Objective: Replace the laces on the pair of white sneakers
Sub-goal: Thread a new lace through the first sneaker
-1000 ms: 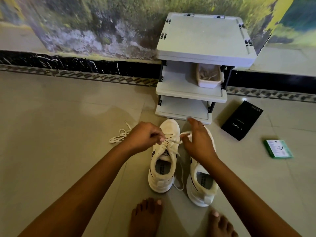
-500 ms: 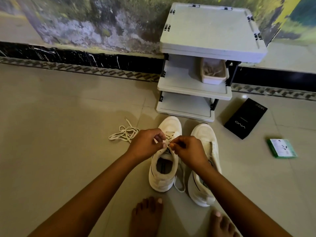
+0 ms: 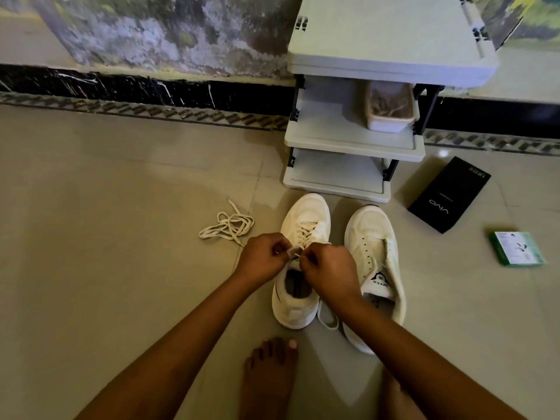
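Two white sneakers stand side by side on the tiled floor, toes pointing away from me. The left sneaker (image 3: 306, 219) has a white lace threaded through its eyelets. My left hand (image 3: 263, 257) and my right hand (image 3: 330, 269) meet over its tongue, each pinching an end of that lace. A loop of the lace (image 3: 327, 318) trails on the floor between the shoes. The right sneaker (image 3: 374, 247) has bare eyelets and no lace in it. A loose white lace (image 3: 227, 227) lies bunched on the floor to the left of the shoes.
A grey three-tier plastic shelf (image 3: 351, 137) stands right behind the shoes, holding a small white tub (image 3: 389, 112). A black box (image 3: 448, 195) and a green packet (image 3: 516, 248) lie on the floor at the right. My bare feet (image 3: 269, 374) are close behind the sneakers.
My right hand has come back from the right sneaker's toe to the left sneaker's tongue. Both hands now meet there, pinching the lace ends close together.
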Available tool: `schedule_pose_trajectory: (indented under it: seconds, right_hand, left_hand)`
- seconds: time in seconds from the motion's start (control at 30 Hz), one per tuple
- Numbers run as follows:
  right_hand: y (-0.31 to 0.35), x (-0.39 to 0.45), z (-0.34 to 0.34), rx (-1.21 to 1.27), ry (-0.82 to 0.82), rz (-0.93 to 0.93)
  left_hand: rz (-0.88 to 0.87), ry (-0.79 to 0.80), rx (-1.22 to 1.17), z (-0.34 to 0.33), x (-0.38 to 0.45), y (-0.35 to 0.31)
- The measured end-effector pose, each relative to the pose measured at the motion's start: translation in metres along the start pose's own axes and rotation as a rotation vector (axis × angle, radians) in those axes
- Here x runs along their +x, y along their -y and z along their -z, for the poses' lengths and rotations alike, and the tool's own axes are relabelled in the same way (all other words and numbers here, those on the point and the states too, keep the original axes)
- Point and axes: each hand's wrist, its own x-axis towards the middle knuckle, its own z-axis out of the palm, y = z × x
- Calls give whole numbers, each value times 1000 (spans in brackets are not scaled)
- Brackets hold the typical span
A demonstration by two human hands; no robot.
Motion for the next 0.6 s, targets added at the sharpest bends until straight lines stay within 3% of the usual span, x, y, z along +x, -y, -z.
schedule_pose_trajectory:
  seconds: [0.33,0.6]
  right_hand:
    - [9,6,-5,-135,45,20]
    - [9,8,-11,-120,13,4]
  left_hand:
    - [173,83,-255,4,1,1]
    - [190,118,-352,7,-1,1]
